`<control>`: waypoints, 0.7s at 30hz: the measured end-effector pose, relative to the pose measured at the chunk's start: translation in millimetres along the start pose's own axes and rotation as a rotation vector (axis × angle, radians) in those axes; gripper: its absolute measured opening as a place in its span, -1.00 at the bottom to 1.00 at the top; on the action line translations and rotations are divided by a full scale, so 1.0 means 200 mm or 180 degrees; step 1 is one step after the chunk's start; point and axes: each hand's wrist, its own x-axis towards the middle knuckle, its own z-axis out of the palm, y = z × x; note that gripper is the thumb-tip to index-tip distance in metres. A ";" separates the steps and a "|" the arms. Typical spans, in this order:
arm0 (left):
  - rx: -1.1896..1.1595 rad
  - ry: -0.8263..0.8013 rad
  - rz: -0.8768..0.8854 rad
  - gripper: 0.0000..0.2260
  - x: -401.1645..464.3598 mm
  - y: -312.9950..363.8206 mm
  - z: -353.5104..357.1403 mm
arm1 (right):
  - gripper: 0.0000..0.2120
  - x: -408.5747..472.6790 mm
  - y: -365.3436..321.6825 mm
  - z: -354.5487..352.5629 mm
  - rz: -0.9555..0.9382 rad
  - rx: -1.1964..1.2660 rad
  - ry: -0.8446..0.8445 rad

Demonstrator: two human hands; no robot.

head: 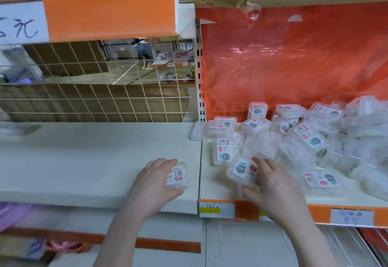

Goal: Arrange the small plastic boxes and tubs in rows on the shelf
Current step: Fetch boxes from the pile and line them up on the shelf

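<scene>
While I am pinching one box (177, 175) per hand | left hand (154, 184), right hand (273, 184) | light, slick, taking by edges | pile (315, 136) at two o'clock.

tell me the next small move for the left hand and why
Probably set the box that the left hand grips down on the bare left shelf, square to its front edge, to start a row. That shelf section shows no row yet, while the pile on the right lies jumbled, and the right hand already holds another box to follow.
</scene>
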 end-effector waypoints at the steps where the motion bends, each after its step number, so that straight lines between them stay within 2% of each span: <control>1: 0.0044 0.0001 -0.0058 -0.37 -0.03 -0.01 -0.01 | -0.36 -0.01 -0.01 0.01 -0.0054 0.0032 -0.0044; 14: 0.0042 0.0248 -0.0512 -0.36 -0.33 -0.23 -0.18 | -0.34 -0.05 -0.36 0.07 -0.0762 0.0146 -0.0317; 21: 0.0061 0.0388 -0.0602 -0.35 -0.52 -0.48 -0.35 | -0.31 -0.08 -0.70 0.13 -0.0849 0.0210 -0.0259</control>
